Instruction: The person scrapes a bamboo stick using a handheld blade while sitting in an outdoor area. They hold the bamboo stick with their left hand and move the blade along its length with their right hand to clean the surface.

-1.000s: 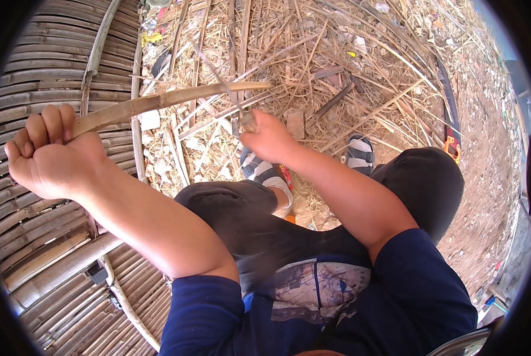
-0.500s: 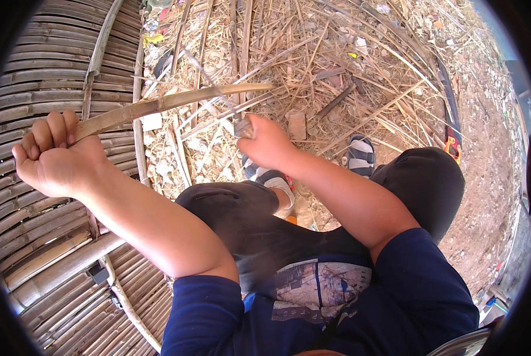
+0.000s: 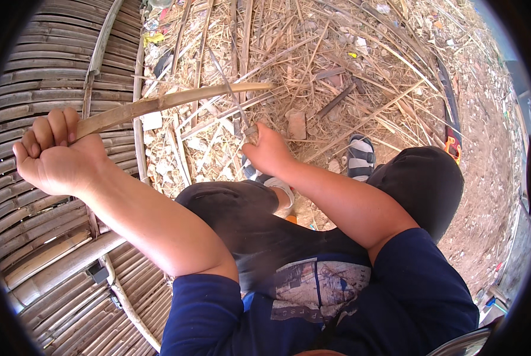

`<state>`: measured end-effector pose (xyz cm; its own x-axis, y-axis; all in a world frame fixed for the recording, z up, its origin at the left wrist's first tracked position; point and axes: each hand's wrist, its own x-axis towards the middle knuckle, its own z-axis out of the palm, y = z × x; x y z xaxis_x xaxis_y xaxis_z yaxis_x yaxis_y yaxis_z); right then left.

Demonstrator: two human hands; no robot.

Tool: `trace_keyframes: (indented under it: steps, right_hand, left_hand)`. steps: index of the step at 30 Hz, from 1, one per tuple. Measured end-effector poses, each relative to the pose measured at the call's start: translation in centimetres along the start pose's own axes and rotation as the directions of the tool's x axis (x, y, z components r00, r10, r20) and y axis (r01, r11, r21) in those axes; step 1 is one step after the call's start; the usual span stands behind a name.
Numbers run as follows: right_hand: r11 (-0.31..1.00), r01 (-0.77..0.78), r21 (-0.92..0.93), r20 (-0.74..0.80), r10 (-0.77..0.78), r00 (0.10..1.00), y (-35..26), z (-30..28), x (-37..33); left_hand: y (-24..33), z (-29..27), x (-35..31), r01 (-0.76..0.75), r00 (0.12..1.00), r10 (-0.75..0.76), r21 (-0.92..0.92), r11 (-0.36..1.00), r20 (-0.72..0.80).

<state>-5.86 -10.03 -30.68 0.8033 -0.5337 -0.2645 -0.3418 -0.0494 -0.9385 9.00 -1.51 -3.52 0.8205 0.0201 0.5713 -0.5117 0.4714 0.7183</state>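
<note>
My left hand (image 3: 57, 151) is closed around the left end of a long bamboo strip (image 3: 158, 103), which stretches rightward over the littered ground and bends slightly. In my right hand (image 3: 268, 148) I grip the handle (image 3: 251, 134) of a long, thin-bladed knife. Its blade (image 3: 221, 72) points up and to the left, crossing the strip near the strip's right end. Whether the edge bites into the bamboo cannot be made out.
A bamboo-slat platform (image 3: 46, 92) fills the left side. Straw, shavings and split bamboo pieces (image 3: 336, 105) litter the ground ahead, with a brick piece (image 3: 297, 124) among them. A saw with an orange handle (image 3: 453, 147) lies beside my right knee.
My right hand has dropped slightly toward me, and the knife blade has swung a little to the right, standing steeper. My left hand and the bamboo strip have barely moved.
</note>
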Motion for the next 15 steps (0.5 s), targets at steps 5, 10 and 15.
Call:
trace_keyframes:
  steps: [5, 10, 15]
  right_hand:
    - [0.981, 0.184, 0.061, 0.129, -0.191, 0.973, -4.5, -0.5, -0.8]
    - [0.913, 0.356, 0.197, 0.080, -0.377, 0.923, -4.1, 0.2, -0.7]
    - [0.992, 0.078, 0.100, -0.078, -0.070, 0.995, 2.0, 0.7, 0.3]
  left_hand:
    - [0.1, -0.3, 0.2, 0.036, 0.995, -0.030, -0.062, 0.997, 0.094]
    - [0.4, -0.4, 0.2, 0.122, 0.968, -0.079, -0.171, 0.978, 0.238]
    - [0.3, -0.5, 0.2, 0.133, 0.963, -0.088, -0.163, 0.978, 0.256]
